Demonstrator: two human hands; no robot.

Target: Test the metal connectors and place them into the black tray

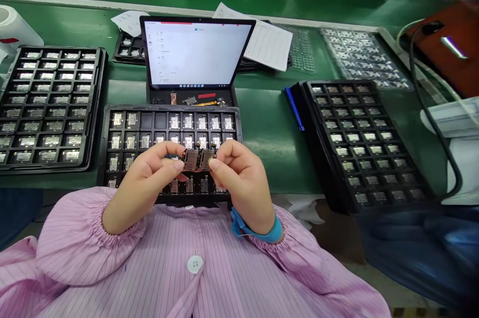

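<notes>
My left hand [151, 174] pinches a small circuit board [191, 159] with a metal card-holder-like plate between thumb and forefinger. A second, similar small circuit board [204, 160] is pinched in my right hand [245, 178], which wears a blue wrist strap [264, 232]. The two boards are held side by side, flat faces towards me; whether their edges touch I cannot tell. Below them lies a black compartment tray [102, 158] with several like boards in its pockets. Two pockets in its top row hold nothing. My hands and forearms hide part of the lower rows.
Behind the tray stands a laptop-like screen [194, 53], with loose small parts at its base. Stacked black trays of boards stand left [98, 108] and right [318, 158]. A blue pen [295, 108], paper sheets [267, 46], clear blister packs [362, 58] and a black cable [415, 78] are around.
</notes>
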